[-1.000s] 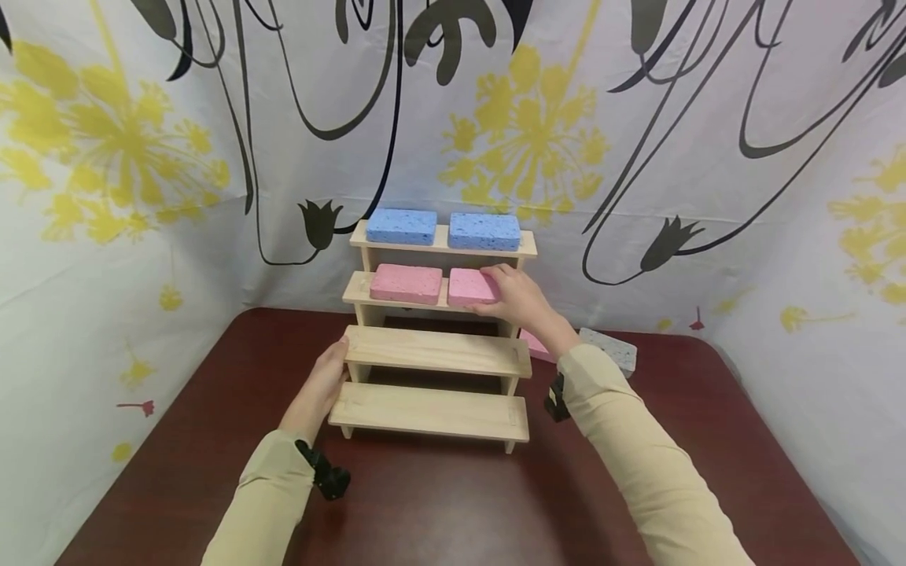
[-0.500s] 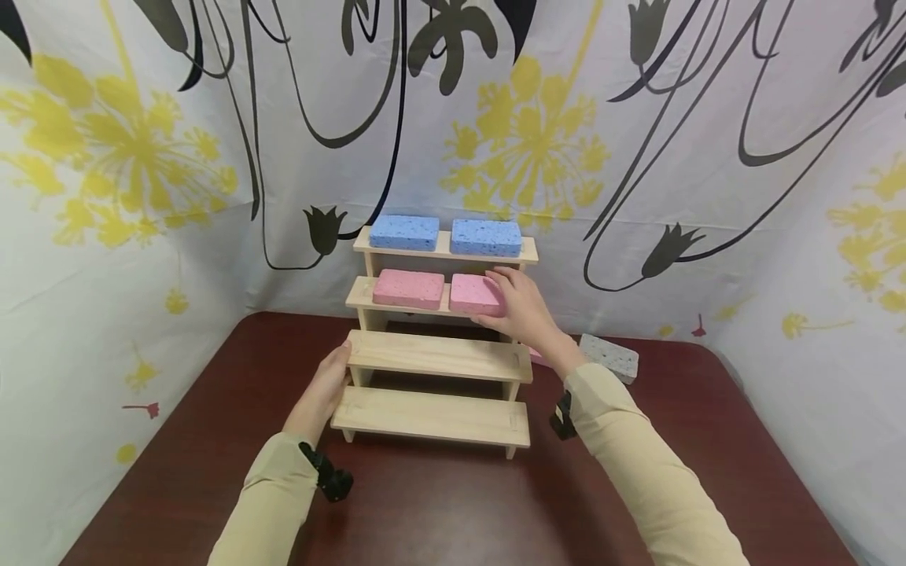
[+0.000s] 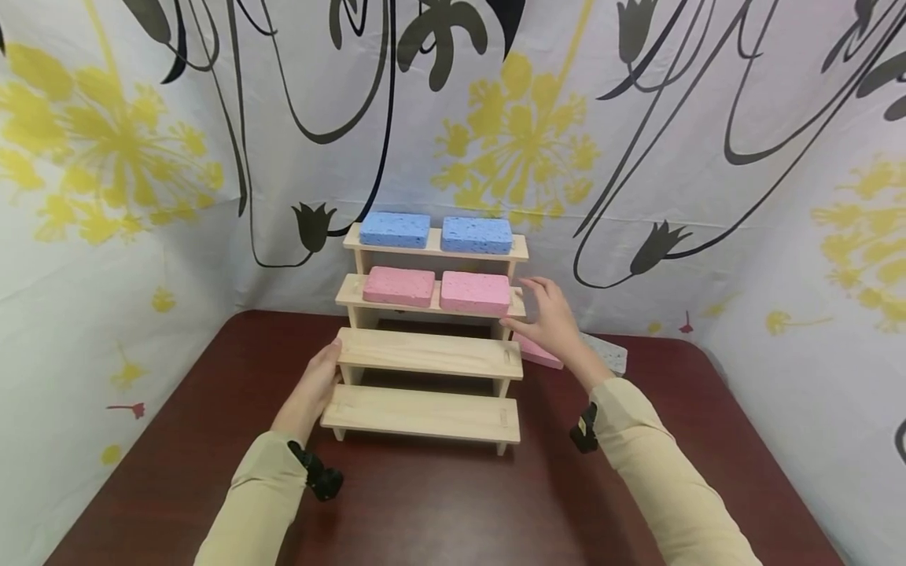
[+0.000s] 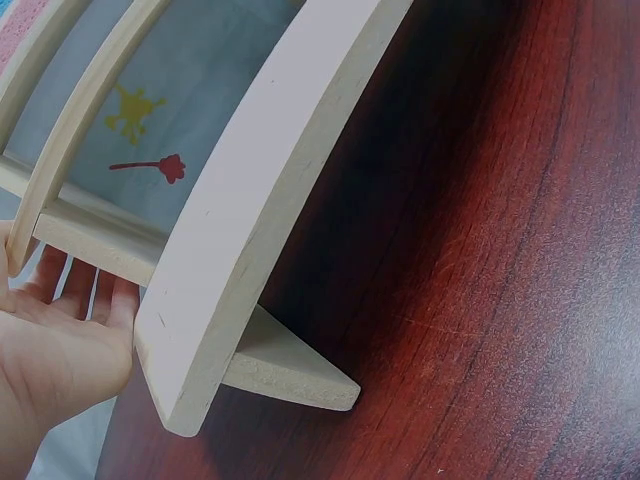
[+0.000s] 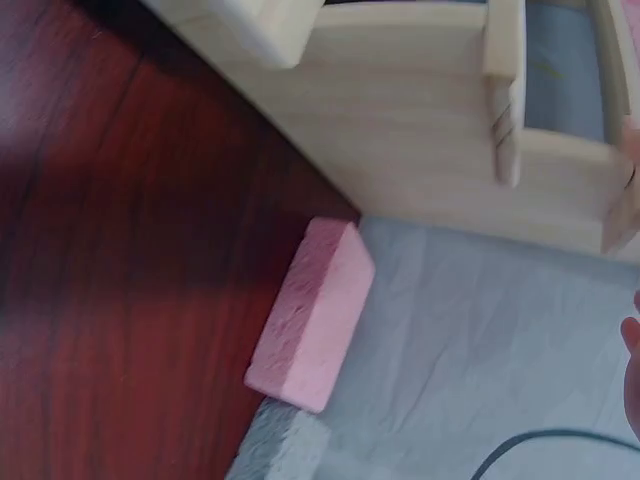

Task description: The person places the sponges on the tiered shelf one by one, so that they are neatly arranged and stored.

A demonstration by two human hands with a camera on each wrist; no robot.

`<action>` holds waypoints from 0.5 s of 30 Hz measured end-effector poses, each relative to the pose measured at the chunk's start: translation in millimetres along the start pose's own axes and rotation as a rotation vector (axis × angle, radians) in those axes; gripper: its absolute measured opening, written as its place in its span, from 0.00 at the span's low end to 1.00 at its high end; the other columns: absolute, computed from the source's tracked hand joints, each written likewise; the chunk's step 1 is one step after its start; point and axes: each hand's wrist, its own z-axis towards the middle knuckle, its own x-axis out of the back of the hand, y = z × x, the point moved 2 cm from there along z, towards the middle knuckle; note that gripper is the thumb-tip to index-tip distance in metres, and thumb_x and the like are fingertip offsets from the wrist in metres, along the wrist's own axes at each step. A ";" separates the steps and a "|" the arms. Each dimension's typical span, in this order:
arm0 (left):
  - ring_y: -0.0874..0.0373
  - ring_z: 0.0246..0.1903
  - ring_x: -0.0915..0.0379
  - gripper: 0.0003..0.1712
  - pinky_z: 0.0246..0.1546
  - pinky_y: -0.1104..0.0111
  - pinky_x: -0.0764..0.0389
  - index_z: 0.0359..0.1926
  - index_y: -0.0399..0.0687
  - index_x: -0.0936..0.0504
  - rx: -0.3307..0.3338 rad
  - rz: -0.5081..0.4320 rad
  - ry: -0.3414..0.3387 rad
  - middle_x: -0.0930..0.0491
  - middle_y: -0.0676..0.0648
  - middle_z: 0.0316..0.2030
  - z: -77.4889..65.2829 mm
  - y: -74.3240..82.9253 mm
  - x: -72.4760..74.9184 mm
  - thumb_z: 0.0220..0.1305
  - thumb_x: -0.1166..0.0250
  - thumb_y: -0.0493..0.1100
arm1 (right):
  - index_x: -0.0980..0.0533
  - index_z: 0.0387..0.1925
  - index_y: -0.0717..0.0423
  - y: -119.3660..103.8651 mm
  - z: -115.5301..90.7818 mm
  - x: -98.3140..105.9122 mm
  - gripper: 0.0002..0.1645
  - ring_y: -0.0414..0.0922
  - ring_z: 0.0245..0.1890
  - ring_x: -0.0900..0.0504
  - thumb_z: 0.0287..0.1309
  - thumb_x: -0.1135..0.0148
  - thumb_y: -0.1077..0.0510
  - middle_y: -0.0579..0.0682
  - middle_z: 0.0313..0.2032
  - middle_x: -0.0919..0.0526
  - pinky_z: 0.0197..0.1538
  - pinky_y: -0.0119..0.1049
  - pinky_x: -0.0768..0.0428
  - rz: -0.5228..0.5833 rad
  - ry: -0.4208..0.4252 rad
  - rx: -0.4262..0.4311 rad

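A wooden step shelf (image 3: 430, 354) stands on the table, with four-tier form and its lower two treads bare. My left hand (image 3: 311, 393) grips its left end at the second tread from the bottom; in the left wrist view the fingers (image 4: 75, 290) reach behind the side panel. Two pink sponges, a left one (image 3: 399, 286) and a right one (image 3: 475, 292), lie side by side on the tread above. My right hand (image 3: 555, 322) is beside the right pink sponge, thumb and fingers spread, holding nothing. In the right wrist view only its fingertips show at the right edge.
Two blue sponges (image 3: 394, 229) sit on the top tread. Behind the shelf's right side, another pink sponge (image 5: 315, 315) and a grey sponge (image 5: 280, 445) lie on the table against the patterned cloth backdrop (image 3: 708, 259).
My right hand has let go of the right pink sponge and drawn back to the right, leaving it on the tread. The left hand keeps its grip on the shelf.
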 end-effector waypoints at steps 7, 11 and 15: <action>0.46 0.71 0.67 0.40 0.72 0.55 0.59 0.71 0.42 0.66 0.010 0.013 -0.008 0.63 0.37 0.71 -1.1 0.4 0.8 0.70 0.65 0.60 | 0.36 0.61 0.62 20.2 -12.1 -3.5 0.47 0.59 0.60 0.37 0.42 0.29 0.45 0.63 0.59 0.36 0.61 0.57 0.34 0.057 -0.005 -0.061; 0.46 0.71 0.67 0.40 0.72 0.55 0.59 0.71 0.42 0.65 0.013 0.015 -0.004 0.63 0.38 0.71 0.4 0.4 -0.1 0.70 0.65 0.60 | 0.37 0.61 0.62 29.9 -18.2 -4.3 0.46 0.60 0.61 0.37 0.44 0.30 0.46 0.64 0.60 0.37 0.61 0.59 0.35 0.083 -0.017 -0.094; 0.47 0.71 0.67 0.40 0.72 0.56 0.58 0.71 0.42 0.65 0.019 0.016 0.002 0.63 0.38 0.71 2.6 -0.7 -0.9 0.70 0.64 0.61 | 0.38 0.62 0.62 42.1 -24.6 -6.8 0.46 0.60 0.62 0.39 0.46 0.32 0.45 0.64 0.61 0.39 0.62 0.58 0.36 0.096 -0.042 -0.147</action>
